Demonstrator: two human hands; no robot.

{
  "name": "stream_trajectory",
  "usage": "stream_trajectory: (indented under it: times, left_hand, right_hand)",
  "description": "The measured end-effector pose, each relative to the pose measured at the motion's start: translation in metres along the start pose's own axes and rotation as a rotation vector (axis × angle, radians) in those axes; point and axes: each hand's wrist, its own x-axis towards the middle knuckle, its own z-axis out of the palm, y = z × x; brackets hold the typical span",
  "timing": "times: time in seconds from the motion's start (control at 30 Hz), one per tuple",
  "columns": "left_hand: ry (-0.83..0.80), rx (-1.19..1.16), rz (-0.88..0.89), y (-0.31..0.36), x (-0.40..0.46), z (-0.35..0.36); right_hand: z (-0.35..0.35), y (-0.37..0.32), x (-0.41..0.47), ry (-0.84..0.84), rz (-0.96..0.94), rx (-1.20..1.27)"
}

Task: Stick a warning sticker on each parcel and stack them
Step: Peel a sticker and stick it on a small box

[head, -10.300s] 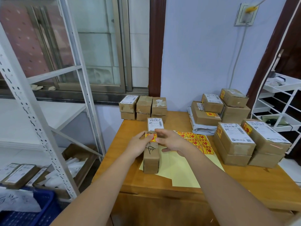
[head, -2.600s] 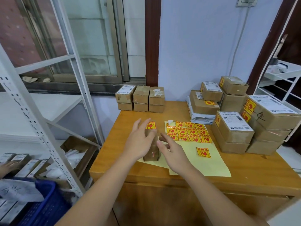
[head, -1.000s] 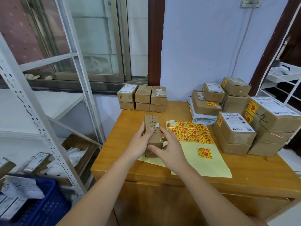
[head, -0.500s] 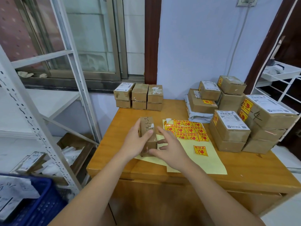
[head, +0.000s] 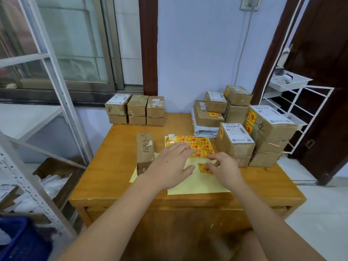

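A long brown parcel [head: 145,151] with handwriting on top lies on the wooden table [head: 113,176], left of the yellow backing sheet [head: 195,185]. Red-and-yellow warning stickers [head: 195,143] fill the sheet's far part, and one loose sticker [head: 204,167] sits lower down. My left hand [head: 169,164] hovers flat over the sheet, fingers spread, just right of the parcel. My right hand [head: 224,168] is at the loose sticker with its fingertips curled on the sticker's edge. Stickered parcels [head: 267,129] are stacked at the right.
Small brown boxes [head: 136,110] stand in a row at the table's back left. More parcels and a grey mailer bag [head: 204,129] are at the back right. A white metal rack [head: 47,91] stands left, a blue crate [head: 20,242] below it, and a white wire shelf [head: 301,110] right.
Both hands have let go of the long parcel, which now lies on the table. They moved right over the sticker sheet, the right hand reaching the loose sticker.
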Motion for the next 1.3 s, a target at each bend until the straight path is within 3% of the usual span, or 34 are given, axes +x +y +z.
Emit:
stream_trajectory:
  times: [0.27,0.9,1.3]
  left_hand:
    - [-0.179,-0.121,-0.111,0.017,0.024,0.067]
    - [-0.117,-0.118,-0.172,0.013,0.02,0.092]
    - [-0.074,-0.144,-0.193,0.016,0.019,0.089]
  right_hand:
    - [0.016,0.025,-0.006,-0.008,0.077,0.06]
    - [0.031,0.03,-0.006,0.022,-0.008,-0.163]
    - [0.021,0.027,-0.023,0.204,0.002,0.145]
